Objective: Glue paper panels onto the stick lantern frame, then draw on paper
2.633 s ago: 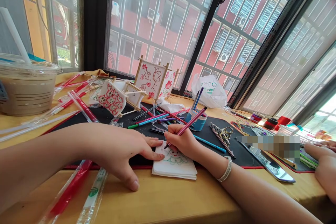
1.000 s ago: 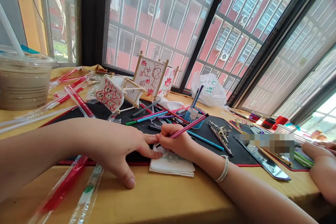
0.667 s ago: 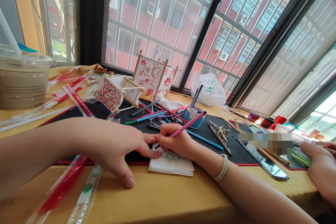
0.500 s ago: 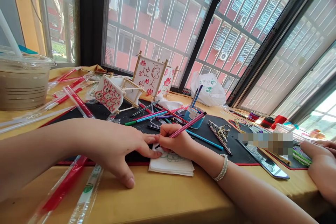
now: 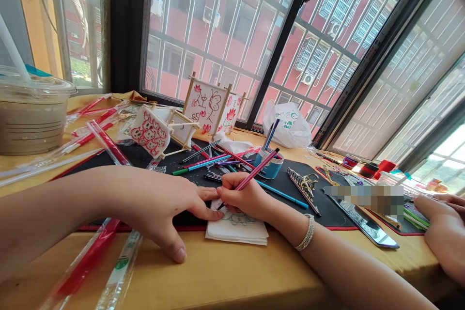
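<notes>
- The right hand (image 5: 243, 193) closes narrowly on a pink felt pen (image 5: 256, 174), its tip on a paper napkin (image 5: 236, 235)
- The left hand (image 5: 163, 206) spreads wide, fingertips at the napkin's edge
- A green drawing (image 5: 236, 220) fills only part of the napkin, with white paper around it
- Drawn paper panels (image 5: 207, 109) already stand on stick frames
- The table's near edge (image 5: 218, 271) runs just below the napkin; loose pens (image 5: 207, 161) crowd the black mat (image 5: 337, 218) behind it

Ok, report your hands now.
Right hand gripping pink felt-tip pen, tip on inked paper napkin. Left hand flat at napkin's edge. Blue pen beside right hand.
</notes>
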`<act>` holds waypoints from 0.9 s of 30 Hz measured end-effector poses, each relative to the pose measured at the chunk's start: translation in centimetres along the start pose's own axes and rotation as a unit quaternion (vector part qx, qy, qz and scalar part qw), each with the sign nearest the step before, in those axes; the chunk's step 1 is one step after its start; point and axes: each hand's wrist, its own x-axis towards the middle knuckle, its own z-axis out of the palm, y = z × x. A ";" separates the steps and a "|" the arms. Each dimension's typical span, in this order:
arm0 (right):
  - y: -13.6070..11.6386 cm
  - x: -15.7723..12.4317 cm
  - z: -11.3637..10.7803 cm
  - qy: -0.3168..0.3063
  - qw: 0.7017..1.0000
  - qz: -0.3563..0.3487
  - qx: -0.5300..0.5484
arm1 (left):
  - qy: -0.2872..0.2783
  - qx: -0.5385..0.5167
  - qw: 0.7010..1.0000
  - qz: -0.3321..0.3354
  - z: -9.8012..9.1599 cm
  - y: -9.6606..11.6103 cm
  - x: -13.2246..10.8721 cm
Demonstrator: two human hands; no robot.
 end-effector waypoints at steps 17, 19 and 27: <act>-0.5 0.0 0.2 0.049 0.998 -0.007 -0.030 | 0.022 -0.029 0.999 0.016 0.2 -0.3 0.2; -0.5 0.0 0.2 0.038 0.999 -0.006 -0.028 | 0.032 -0.041 0.998 0.019 0.2 -0.3 0.2; -0.5 0.1 0.2 0.039 0.998 -0.024 -0.040 | 0.015 -0.040 0.999 0.006 0.0 -0.1 0.1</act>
